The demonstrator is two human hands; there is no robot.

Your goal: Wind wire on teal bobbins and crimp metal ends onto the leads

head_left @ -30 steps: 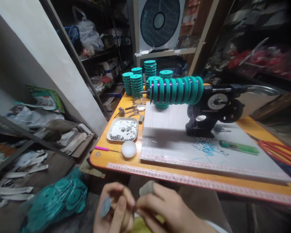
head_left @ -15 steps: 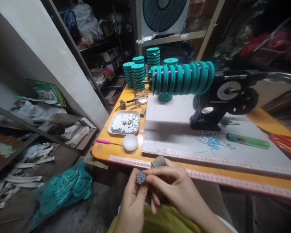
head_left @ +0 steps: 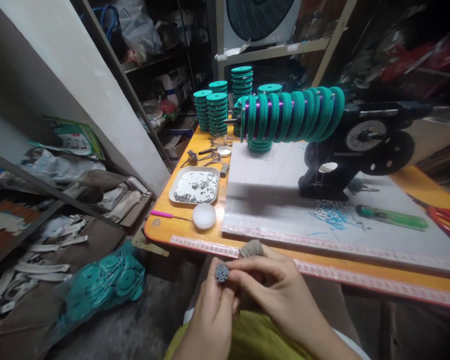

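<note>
In front of my lap, my left hand (head_left: 214, 305) is closed around a bundle of thin grey rods (head_left: 222, 273), whose tightly packed ends face me. My right hand (head_left: 275, 280) has thumb and index finger pinched at the right edge of that bundle; whether a single rod is between the tips is too small to see. A grey-brown ribbed cover (head_left: 252, 248) appears to be wrapped round a raised finger of my right hand. Both hands are just short of the table's front edge.
Beyond my hands, a black winding machine (head_left: 324, 170) carries a row of green spools (head_left: 292, 116). On the orange table (head_left: 161, 232) are a white tray (head_left: 174, 197) of small grey pieces, a white round lid (head_left: 204, 216), a pink-handled tool (head_left: 162, 214) and a green cutter (head_left: 393, 218).
The whole view has shifted slightly, so table and machine sit a little further right and higher. Both hands keep their places at the bundle, with the right fingers still pinched against its edge.
</note>
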